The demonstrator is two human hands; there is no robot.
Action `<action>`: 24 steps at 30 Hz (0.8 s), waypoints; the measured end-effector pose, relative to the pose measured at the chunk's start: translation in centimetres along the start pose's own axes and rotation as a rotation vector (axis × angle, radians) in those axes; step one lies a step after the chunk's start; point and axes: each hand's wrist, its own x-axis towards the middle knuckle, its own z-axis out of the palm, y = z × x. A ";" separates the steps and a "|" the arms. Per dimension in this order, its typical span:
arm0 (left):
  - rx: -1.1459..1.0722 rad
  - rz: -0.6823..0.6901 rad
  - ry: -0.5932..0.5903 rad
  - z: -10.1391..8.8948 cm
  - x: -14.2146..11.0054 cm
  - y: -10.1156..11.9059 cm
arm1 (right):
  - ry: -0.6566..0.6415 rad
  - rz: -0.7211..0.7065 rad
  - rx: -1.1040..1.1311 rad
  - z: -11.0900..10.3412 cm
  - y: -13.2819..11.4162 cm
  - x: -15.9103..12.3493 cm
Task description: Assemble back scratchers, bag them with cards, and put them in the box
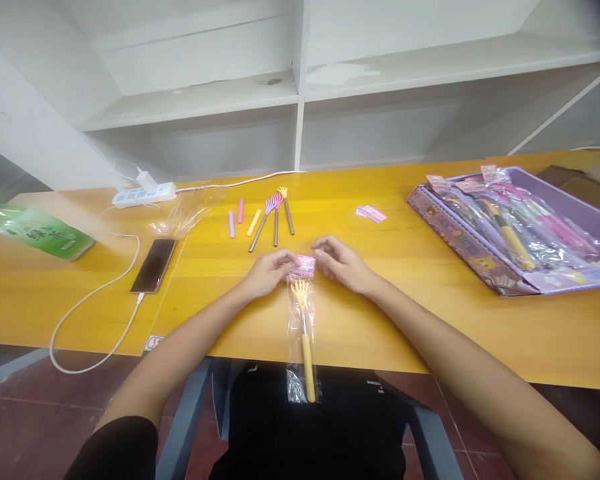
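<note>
A yellow back scratcher [307,347] with a hand-shaped head lies inside a clear plastic bag [295,383], its lower end reaching past the table's front edge. At the top of the bag is a pink card [306,267]. My left hand [270,272] is closed, thumb and fingers pinching the card's left side. Just right of the card, my right hand [345,263] is half curled with thumb and forefinger apart, nothing visible between them. Beyond my hands lie several back scratcher heads on metal rods [276,220] and loose purple, pink and yellow handles [253,223].
Packed back scratchers [520,227] fill part of a purple display box [473,250] at right. Small cards [371,213] lie behind my right hand. At left are a phone [153,265] on a white cable, a green bottle [45,230], a power strip [145,194] and clear plastic [180,217].
</note>
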 end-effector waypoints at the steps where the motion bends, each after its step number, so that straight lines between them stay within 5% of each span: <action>1: 0.026 0.017 -0.020 0.1 -0.2 0.2 | -0.056 0.036 0.017 0.1 0.0 0.0; 5: 0.062 0.038 -0.075 0.4 -0.7 0.8 | -0.182 0.043 -0.069 0.5 -0.2 -0.1; 13: 0.056 0.033 0.014 0.8 -0.4 -0.1 | -0.310 0.039 -0.098 0.3 -0.8 -0.2; 24: -0.035 -0.060 -0.045 0.7 -0.5 -0.5 | -0.374 0.018 -0.157 0.1 -0.9 -0.2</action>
